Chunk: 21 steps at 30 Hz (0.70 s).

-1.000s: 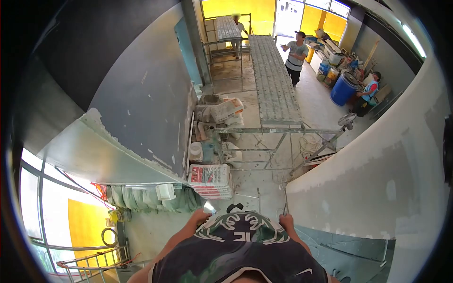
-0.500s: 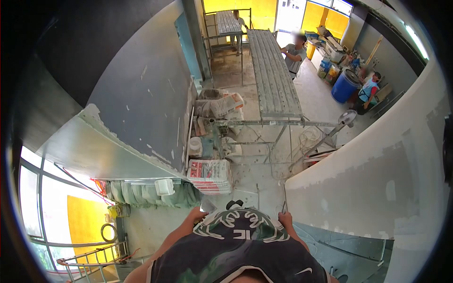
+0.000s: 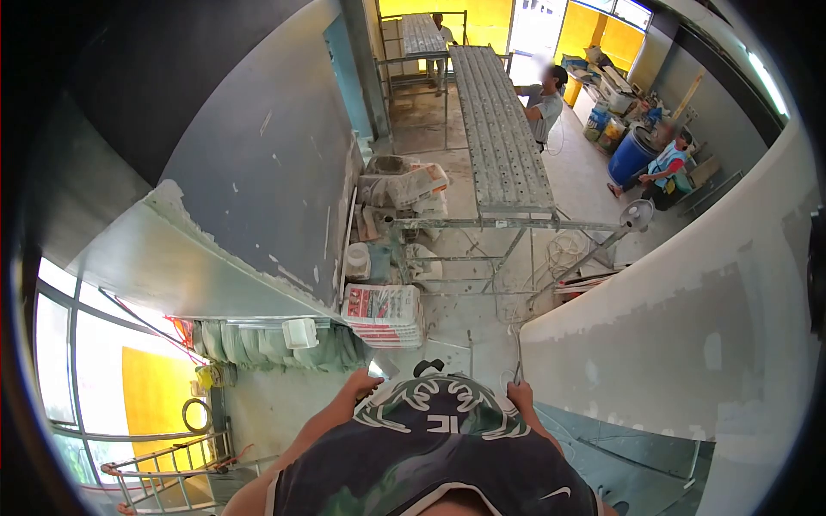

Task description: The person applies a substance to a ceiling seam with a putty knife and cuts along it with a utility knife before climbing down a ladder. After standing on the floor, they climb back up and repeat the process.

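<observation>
The left hand curls round a putty knife, its blade lying toward 1 o'clock. The right hand is fisted on a thin rod running toward 12 o'clock.

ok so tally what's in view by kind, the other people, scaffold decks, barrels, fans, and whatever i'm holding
other people: 3
scaffold decks: 2
blue barrel: 1
standing fan: 1
flat blade in left hand: 1
thin rod in right hand: 1
total: 9
</observation>
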Motion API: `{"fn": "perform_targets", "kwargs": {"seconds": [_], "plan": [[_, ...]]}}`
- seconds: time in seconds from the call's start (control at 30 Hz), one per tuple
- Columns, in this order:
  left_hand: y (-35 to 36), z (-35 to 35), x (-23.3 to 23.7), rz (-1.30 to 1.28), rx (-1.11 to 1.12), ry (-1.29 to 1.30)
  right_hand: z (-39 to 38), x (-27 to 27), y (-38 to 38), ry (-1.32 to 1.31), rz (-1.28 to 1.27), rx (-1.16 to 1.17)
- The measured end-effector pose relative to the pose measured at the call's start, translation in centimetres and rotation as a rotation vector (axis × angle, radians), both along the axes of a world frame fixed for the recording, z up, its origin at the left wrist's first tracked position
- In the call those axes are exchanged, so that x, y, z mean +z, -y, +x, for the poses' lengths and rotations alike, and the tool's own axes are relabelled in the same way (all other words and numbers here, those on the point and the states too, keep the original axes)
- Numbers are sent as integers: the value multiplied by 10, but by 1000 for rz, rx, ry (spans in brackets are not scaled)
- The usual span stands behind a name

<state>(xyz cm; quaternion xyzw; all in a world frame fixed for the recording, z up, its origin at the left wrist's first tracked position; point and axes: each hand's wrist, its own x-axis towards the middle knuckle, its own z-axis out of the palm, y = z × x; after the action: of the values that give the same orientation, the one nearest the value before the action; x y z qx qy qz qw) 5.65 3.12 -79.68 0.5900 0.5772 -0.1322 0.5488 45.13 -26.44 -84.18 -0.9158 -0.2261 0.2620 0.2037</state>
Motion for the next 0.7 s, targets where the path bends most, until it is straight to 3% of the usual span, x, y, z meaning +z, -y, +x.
{"fn": "perform_targets", "kwargs": {"seconds": [0.27,0.7], "plan": [[0,-8,-19,24,-35,120,2,13,-2,-70,-74,-39],[3,0,10,58,-52,81,2,18,-9,-72,-108,-6]]}}
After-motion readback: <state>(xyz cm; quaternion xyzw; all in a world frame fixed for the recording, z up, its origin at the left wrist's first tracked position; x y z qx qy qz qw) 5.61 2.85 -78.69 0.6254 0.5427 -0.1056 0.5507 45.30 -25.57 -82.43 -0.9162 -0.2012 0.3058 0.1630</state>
